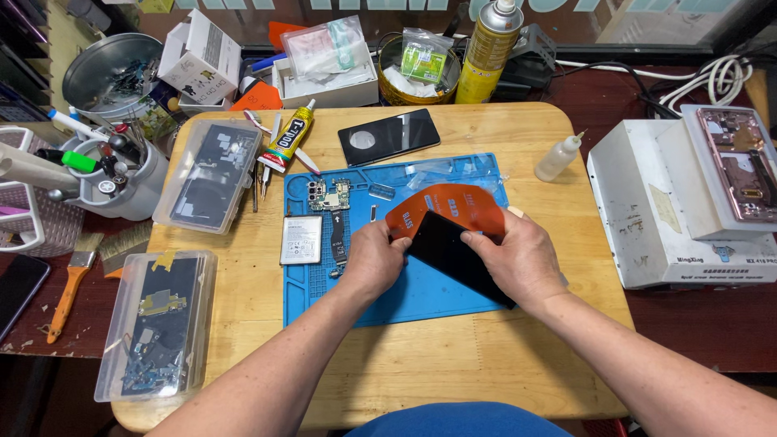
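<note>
packages: white carton (201, 57) back left, tilted; clear bag with a green label (424, 55) in the round tin (394, 85); flat clear pouch (328, 47) on the white tray (324, 91)
labels: yellow glue tube (286, 136) with dark print, lying at the blue mat (421, 291)'s top-left corner; yellow spray can (488, 50) upright at the back
counts: 2 clear plastic parts boxes (209, 174) on the table (388, 364)'s left side; 1 black phone back (388, 136) above the mat; 1 battery (300, 239); 1 squeeze bottle (558, 158) on the right
black panel (457, 257): over the mid mat, tilted, between both hands
orange film (447, 207): curled up off the panel's top end
left hand (371, 260): fingers curled, pinching the film's lower-left edge
right hand (522, 259): closed over the panel's right edge, thumb on its face
arms: both come in from the bottom edge, forearms bare, wrists angled inward
</note>
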